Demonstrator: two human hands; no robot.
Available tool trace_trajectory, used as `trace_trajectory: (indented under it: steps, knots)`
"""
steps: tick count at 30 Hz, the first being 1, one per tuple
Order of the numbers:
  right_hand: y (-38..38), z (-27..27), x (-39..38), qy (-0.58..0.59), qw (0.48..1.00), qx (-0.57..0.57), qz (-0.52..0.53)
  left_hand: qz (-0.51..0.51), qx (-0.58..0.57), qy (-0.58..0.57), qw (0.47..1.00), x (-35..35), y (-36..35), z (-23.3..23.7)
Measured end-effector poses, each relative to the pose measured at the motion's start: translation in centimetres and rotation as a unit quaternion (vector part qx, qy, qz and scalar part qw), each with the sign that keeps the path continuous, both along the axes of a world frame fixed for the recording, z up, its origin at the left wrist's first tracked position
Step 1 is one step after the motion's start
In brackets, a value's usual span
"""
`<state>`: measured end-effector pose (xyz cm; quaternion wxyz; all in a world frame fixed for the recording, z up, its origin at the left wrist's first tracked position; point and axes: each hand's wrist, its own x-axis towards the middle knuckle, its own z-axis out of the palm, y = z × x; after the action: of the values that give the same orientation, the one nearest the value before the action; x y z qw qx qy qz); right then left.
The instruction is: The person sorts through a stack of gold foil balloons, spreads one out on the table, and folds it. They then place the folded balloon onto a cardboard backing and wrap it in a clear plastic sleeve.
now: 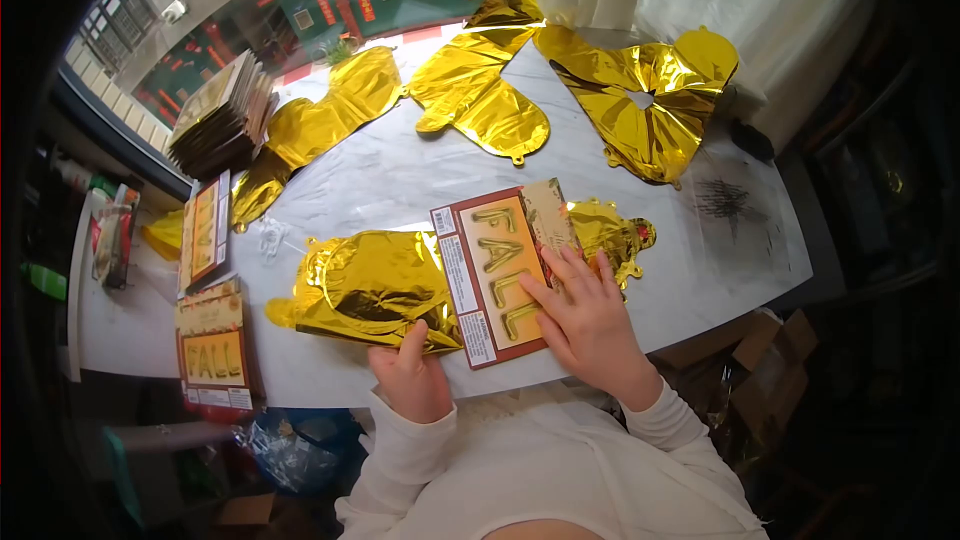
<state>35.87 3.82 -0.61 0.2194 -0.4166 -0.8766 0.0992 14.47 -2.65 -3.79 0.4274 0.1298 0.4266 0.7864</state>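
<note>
A printed card reading FALL [492, 240] lies over the middle of a flat gold foil balloon [375, 280] on the marble-patterned table [390, 180]. My right hand [585, 325] rests on the card's right side with its fingers spread. The lower edge of the foil, left of the card, is pinched between the thumb and fingers of my left hand [412, 370]. More gold foil [598, 230] sticks out beyond the card's right edge.
Three gold foil pieces [345, 105] [480, 90] [650, 105] lie along the back. Stacked packs [215, 110] stand at the back left. More FALL cards [213, 365] sit at the left edge. Black scribble-like strands [722, 198] and a dark object [752, 140] are at the right.
</note>
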Motion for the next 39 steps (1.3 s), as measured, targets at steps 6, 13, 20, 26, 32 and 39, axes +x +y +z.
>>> trace_trajectory:
  steps: [6,13,20,26,32,39]
  knots:
    - [-0.2,0.0,0.1,-0.004,1.000,0.007,-0.012,0.007,0.008,-0.002,1.000,0.7,0.5,1.8]
    - [-0.1,-0.2,0.1,-0.001,1.000,0.010,-0.012,-0.091,0.029,0.049,0.994,1.6,0.5,3.2]
    - [0.0,-0.7,0.4,0.005,1.000,-0.010,-0.008,-0.341,0.033,0.521,0.782,3.9,3.2,2.1]
    - [0.0,-0.9,0.6,0.022,1.000,-0.008,-0.005,-0.396,0.103,0.333,0.850,2.0,2.7,4.1]
    - [0.1,-0.8,0.5,0.028,0.999,0.016,0.000,-0.266,-0.059,0.721,0.637,-3.5,4.9,3.5]
    - [0.2,-0.9,0.5,0.037,0.999,0.027,0.001,-0.259,-0.085,0.823,0.498,-2.1,6.2,1.7]
